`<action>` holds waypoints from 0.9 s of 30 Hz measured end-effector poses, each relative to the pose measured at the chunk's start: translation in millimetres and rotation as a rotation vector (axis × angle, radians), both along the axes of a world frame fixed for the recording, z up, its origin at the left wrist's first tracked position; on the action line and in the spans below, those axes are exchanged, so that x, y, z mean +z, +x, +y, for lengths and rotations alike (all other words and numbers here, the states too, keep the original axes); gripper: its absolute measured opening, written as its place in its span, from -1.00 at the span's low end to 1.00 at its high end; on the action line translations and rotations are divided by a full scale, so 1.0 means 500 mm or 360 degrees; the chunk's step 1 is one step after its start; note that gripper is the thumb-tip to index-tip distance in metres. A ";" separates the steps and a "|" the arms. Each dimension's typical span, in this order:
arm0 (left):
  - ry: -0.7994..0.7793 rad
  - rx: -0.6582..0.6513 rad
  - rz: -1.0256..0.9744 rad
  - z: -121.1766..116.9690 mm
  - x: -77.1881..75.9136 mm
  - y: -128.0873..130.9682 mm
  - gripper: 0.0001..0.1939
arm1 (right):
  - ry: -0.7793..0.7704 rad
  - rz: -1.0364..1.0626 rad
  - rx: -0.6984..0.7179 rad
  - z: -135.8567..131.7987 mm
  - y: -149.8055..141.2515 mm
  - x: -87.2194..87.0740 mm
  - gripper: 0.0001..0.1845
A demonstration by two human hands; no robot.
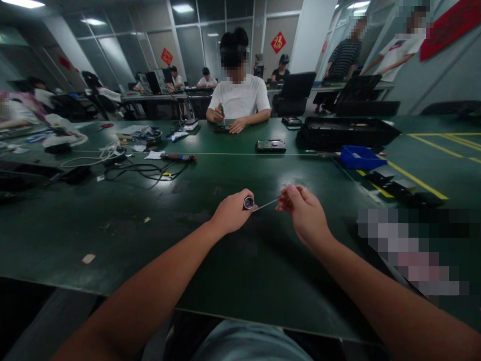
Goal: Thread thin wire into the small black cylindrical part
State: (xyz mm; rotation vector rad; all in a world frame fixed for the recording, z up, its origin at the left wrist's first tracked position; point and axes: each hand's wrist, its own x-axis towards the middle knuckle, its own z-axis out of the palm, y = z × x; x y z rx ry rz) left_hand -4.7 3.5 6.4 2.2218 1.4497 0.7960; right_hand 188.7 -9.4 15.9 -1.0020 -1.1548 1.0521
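My left hand [235,213] is closed around a dark cylinder [248,203], whose round, silver-rimmed end faces me. Most of its body is hidden by the fingers, so I cannot tell its kind. A thin metal rod [266,204] spans the gap between my hands, its left end by the left fingertips. My right hand [302,210] pinches the rod's other end between thumb and fingers. Both hands are raised a little above the green table mat [240,271].
Beyond my hands lie a hard drive [271,146], a blue bin [361,158] and a long black case [347,133]. An electric screwdriver [178,157] and cables [146,170] are at the left. Across the table sits a co-worker [240,98] holding a screwdriver.
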 end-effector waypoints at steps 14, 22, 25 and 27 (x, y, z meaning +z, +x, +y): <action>-0.0086 0.0035 -0.0128 -0.005 -0.005 0.006 -0.84 | 0.0424 -0.0801 -0.0152 -0.045 -0.013 0.027 -0.76; -0.0108 0.0016 -0.0112 -0.004 -0.005 0.004 -0.83 | 0.0452 -0.1266 -0.0336 -0.049 -0.004 0.034 -0.61; -0.0107 0.0015 -0.0116 -0.004 -0.006 0.004 -0.84 | 0.0470 -0.1242 -0.0314 -0.049 -0.004 0.033 -0.66; -0.0100 0.0018 -0.0110 -0.004 -0.008 0.004 -0.83 | 0.0511 -0.1217 -0.0272 -0.049 -0.004 0.034 -0.73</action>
